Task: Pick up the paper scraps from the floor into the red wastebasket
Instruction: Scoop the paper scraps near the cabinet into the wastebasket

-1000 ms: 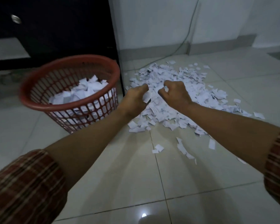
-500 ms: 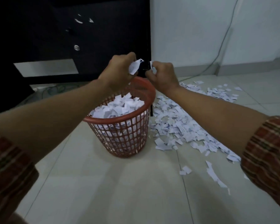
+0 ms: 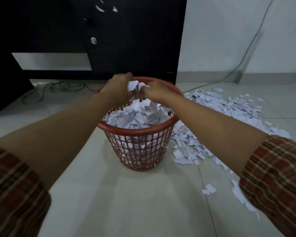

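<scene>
A bunch of white paper scraps (image 3: 135, 85) is clenched between the left hand (image 3: 119, 88) and right hand (image 3: 156, 91), directly above the red plastic mesh wastebasket (image 3: 138, 144).

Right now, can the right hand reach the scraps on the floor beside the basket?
Probably yes. The right hand holds scraps over the basket, and the pile on the floor lies just to its right with nothing between them. It should drop its load first.

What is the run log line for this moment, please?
stage: dropping | left hand, right hand: holding scraps over red wastebasket | floor pile: remains
</scene>
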